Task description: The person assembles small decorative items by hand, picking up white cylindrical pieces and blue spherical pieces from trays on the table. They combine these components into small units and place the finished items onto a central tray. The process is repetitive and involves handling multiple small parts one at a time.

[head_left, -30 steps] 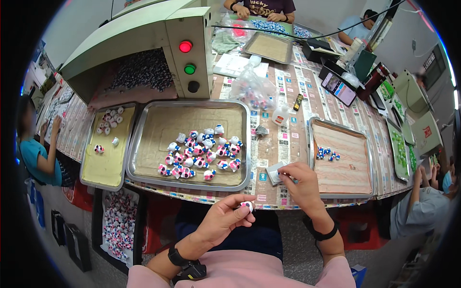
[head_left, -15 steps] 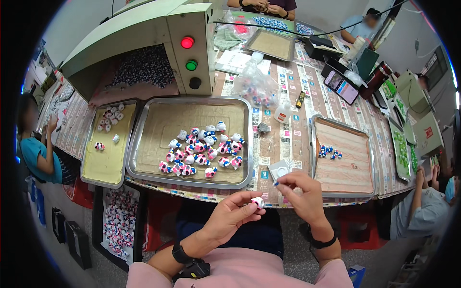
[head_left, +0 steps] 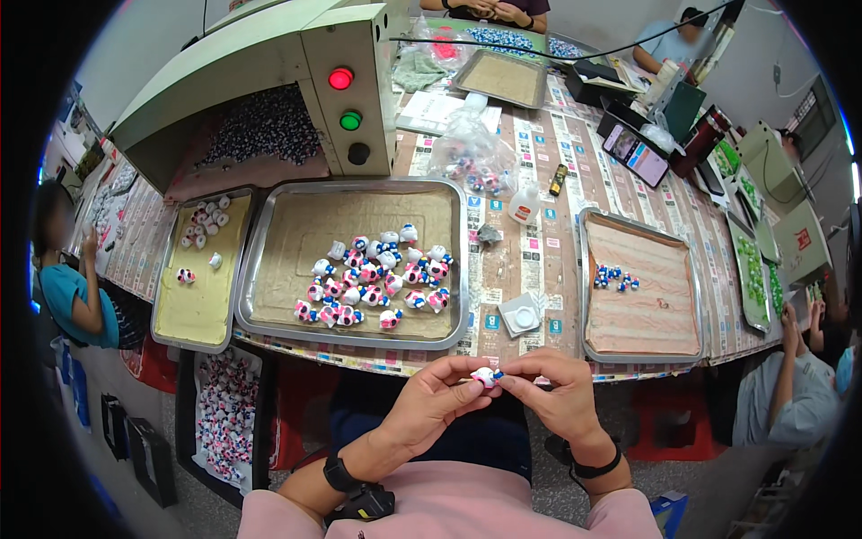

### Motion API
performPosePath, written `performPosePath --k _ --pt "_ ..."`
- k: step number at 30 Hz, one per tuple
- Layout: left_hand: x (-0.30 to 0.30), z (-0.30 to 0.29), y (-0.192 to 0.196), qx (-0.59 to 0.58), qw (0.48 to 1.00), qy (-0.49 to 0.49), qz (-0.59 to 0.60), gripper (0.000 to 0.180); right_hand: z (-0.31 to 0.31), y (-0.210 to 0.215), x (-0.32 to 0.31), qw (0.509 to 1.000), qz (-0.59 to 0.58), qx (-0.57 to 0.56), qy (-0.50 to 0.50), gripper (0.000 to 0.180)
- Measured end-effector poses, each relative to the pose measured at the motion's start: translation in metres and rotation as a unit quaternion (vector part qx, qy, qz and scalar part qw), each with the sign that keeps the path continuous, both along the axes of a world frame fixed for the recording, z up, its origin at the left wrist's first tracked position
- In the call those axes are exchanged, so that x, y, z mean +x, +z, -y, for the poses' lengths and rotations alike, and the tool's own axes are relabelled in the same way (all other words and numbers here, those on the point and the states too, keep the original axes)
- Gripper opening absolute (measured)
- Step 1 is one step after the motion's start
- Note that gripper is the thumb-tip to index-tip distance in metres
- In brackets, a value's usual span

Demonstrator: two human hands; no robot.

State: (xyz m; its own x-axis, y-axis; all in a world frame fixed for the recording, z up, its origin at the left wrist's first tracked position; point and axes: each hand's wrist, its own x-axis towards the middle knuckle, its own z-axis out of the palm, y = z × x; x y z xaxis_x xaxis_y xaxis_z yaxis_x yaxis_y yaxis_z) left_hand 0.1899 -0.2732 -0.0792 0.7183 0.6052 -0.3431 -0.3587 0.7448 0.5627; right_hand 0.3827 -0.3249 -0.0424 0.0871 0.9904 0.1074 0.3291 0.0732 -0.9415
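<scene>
My left hand (head_left: 429, 395) pinches a small white figurine (head_left: 483, 375) with pink markings between thumb and fingers, just off the table's near edge. From the right, my right hand (head_left: 558, 388) brings a tiny blue piece (head_left: 498, 376) against it, pinched at the fingertips. Both hands meet at the figurine, and the fingers partly cover it. Beyond them lies a white square pad with a round dish (head_left: 521, 316). Similar white, pink and blue figurines (head_left: 368, 277) stand in the large metal tray (head_left: 464, 269). Small blue-and-white pieces (head_left: 616, 278) sit in the right tray (head_left: 640, 357).
A narrow yellow-lined tray (head_left: 193, 314) holds white parts. Behind it stands a machine (head_left: 348, 144) with red and green lights. A white bottle (head_left: 524, 205), a plastic bag (head_left: 471, 154) and a phone (head_left: 635, 153) rest farther back. A crate of figurines (head_left: 226, 422) is below; co-workers sit around.
My right hand has come left and down from beside the white pad, bringing the blue piece to the figurine. The left hand still holds the figurine in nearly the same place.
</scene>
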Motion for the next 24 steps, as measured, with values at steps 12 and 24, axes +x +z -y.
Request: performPosePath --k 12,24 --pt "0.005 0.005 -0.01 0.052 0.998 0.025 -0.027 0.026 -0.001 -0.007 0.003 0.999 0.007 0.03 0.027 0.019" --pt "-0.016 -0.023 -0.003 0.375 0.886 0.133 -0.239 0.028 -0.005 -0.006 -0.012 0.995 0.063 0.081 -0.014 0.022"
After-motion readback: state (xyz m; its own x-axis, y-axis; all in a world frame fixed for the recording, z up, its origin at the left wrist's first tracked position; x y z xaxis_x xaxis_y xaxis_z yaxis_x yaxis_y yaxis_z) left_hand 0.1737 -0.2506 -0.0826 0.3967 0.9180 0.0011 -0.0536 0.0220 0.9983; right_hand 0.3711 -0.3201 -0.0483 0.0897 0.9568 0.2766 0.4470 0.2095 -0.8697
